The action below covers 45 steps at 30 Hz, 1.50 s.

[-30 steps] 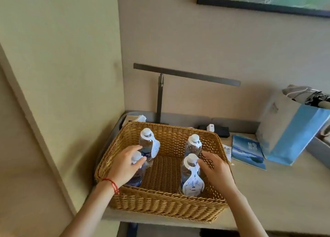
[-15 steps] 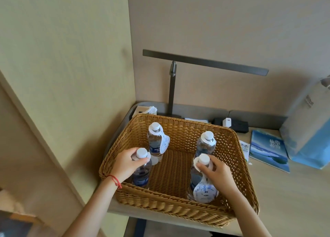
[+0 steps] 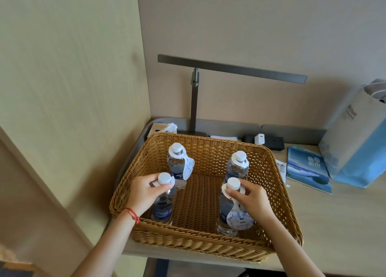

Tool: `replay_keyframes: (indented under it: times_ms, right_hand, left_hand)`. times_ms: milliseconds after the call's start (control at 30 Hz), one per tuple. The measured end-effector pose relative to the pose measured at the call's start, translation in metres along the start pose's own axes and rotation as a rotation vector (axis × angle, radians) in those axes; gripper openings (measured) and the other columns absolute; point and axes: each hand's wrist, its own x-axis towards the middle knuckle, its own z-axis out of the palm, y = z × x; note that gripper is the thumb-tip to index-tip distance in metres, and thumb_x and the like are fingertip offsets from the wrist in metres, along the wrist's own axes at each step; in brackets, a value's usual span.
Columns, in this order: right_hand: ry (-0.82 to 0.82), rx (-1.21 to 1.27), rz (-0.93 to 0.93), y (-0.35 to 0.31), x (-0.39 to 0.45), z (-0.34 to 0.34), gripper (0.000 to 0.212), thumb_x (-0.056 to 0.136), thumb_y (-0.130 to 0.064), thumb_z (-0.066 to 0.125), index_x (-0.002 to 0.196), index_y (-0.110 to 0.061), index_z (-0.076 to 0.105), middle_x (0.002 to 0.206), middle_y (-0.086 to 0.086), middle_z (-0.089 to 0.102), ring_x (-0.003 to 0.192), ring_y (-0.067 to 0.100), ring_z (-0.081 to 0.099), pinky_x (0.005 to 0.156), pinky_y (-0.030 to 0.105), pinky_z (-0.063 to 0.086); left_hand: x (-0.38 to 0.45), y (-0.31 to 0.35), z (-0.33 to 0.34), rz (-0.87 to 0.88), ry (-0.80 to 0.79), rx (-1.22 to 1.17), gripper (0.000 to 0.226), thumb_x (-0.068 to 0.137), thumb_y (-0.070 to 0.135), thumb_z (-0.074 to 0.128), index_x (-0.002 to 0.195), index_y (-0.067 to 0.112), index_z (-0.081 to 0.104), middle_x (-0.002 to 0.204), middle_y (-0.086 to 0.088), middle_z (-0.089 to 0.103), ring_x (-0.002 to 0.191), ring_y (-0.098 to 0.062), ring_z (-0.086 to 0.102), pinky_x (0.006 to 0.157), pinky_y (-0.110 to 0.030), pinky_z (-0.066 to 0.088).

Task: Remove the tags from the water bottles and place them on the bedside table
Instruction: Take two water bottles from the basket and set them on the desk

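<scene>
Desk [image 3: 334, 224] w/ basket [image 3: 198, 243], both hands on tagged bottle necks.

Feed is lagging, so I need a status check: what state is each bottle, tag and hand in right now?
Front-left bottle: upright, capped, gripped at neck by left hand.
Front-right bottle: upright, tag on, right hand at its collar.
Back-left bottle: upright, tagged, untouched.
Back-right bottle: upright, tagged, untouched.
Wicker basket: holds all four.

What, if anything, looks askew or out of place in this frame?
Nothing stands out. Four water bottles stand upright in the wicker basket, tags still on their necks. The left hand and right hand each have a grip at a front bottle's neck. No spill or damage shows.
</scene>
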Motion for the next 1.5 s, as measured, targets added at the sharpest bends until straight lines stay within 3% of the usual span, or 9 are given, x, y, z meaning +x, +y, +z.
replay_keyframes:
  times_ms: [233, 400, 567, 733, 933, 1067, 1233, 1400, 1500]
  right_hand:
    - [0.062, 0.054, 0.025, -0.008, 0.001, 0.006, 0.027, 0.074, -0.016, 0.075, 0.101, -0.017, 0.069, 0.088, -0.011, 0.069, 0.084, -0.002, 0.063, 0.066, 0.007, 0.050]
    - [0.107, 0.050, -0.015, -0.026, 0.004, 0.006, 0.020, 0.075, -0.019, 0.074, 0.094, -0.020, 0.070, 0.087, -0.006, 0.072, 0.081, 0.007, 0.066, 0.069, 0.021, 0.054]
    - [0.177, 0.034, -0.094, -0.053, 0.011, -0.004, 0.010, 0.077, -0.017, 0.072, 0.086, -0.021, 0.069, 0.075, -0.010, 0.069, 0.065, -0.002, 0.063, 0.052, 0.009, 0.045]
    - [0.245, 0.008, -0.133, -0.084, 0.015, -0.020, 0.010, 0.079, -0.024, 0.070, 0.083, -0.031, 0.064, 0.073, -0.016, 0.065, 0.065, -0.008, 0.062, 0.048, 0.007, 0.044]
    - [0.333, 0.015, -0.175, -0.122, 0.011, -0.041, 0.008, 0.075, -0.035, 0.070, 0.072, -0.031, 0.064, 0.054, -0.018, 0.062, 0.051, -0.007, 0.057, 0.042, 0.005, 0.037]
    - [0.423, 0.026, -0.200, -0.144, 0.000, -0.060, 0.025, 0.062, -0.059, 0.062, 0.067, -0.035, 0.063, 0.058, -0.016, 0.066, 0.054, -0.001, 0.061, 0.044, 0.008, 0.041]
    - [0.526, 0.016, -0.184, -0.155, -0.018, -0.085, 0.025, 0.061, -0.058, 0.061, 0.067, -0.034, 0.064, 0.064, -0.023, 0.068, 0.058, 0.001, 0.065, 0.044, 0.007, 0.043]
    - [0.658, -0.027, -0.131, -0.157, -0.052, -0.114, 0.022, 0.061, -0.061, 0.064, 0.064, -0.039, 0.067, 0.066, -0.023, 0.069, 0.060, 0.000, 0.066, 0.043, 0.010, 0.045]
    - [0.738, -0.054, -0.072, -0.155, -0.078, -0.132, 0.007, 0.067, -0.049, 0.072, 0.067, -0.042, 0.070, 0.067, -0.016, 0.070, 0.058, 0.003, 0.066, 0.048, 0.018, 0.048]
  left_hand:
    - [0.002, -0.002, -0.001, -0.004, 0.017, -0.061, 0.015, 0.071, 0.024, 0.077, 0.075, 0.036, 0.068, 0.072, 0.022, 0.070, 0.074, 0.002, 0.064, 0.056, -0.013, 0.050]
    - [0.012, 0.013, -0.003, 0.040, 0.015, -0.111, 0.018, 0.071, 0.024, 0.077, 0.075, 0.039, 0.067, 0.074, 0.018, 0.070, 0.075, 0.001, 0.064, 0.057, -0.013, 0.051]
    - [0.026, 0.037, -0.009, 0.093, 0.023, -0.223, 0.023, 0.062, 0.050, 0.070, 0.078, 0.033, 0.070, 0.071, 0.004, 0.073, 0.074, -0.009, 0.065, 0.061, -0.024, 0.051]
    - [0.045, 0.064, -0.015, 0.149, 0.022, -0.289, 0.017, 0.061, 0.056, 0.071, 0.077, 0.048, 0.068, 0.078, 0.016, 0.072, 0.079, -0.001, 0.065, 0.060, -0.019, 0.052]
    - [0.059, 0.100, -0.018, 0.137, 0.003, -0.372, 0.026, 0.057, 0.061, 0.068, 0.076, 0.045, 0.070, 0.074, 0.012, 0.072, 0.076, -0.007, 0.067, 0.071, -0.044, 0.055]
    - [0.062, 0.130, -0.017, 0.166, -0.054, -0.475, 0.029, 0.054, 0.059, 0.068, 0.074, 0.038, 0.072, 0.070, 0.010, 0.073, 0.070, -0.008, 0.068, 0.066, -0.035, 0.054]
    - [0.062, 0.160, -0.009, 0.170, -0.142, -0.589, 0.029, 0.053, 0.052, 0.072, 0.074, 0.032, 0.074, 0.075, 0.000, 0.074, 0.078, -0.022, 0.069, 0.073, -0.039, 0.055]
    - [0.057, 0.183, 0.011, 0.239, -0.211, -0.614, 0.010, 0.064, 0.038, 0.072, 0.073, 0.036, 0.071, 0.068, 0.013, 0.072, 0.075, -0.013, 0.067, 0.070, -0.031, 0.054]
    - [0.047, 0.201, 0.026, 0.291, -0.271, -0.657, 0.025, 0.058, 0.046, 0.078, 0.078, 0.033, 0.070, 0.071, 0.016, 0.072, 0.072, -0.006, 0.067, 0.062, -0.019, 0.054]
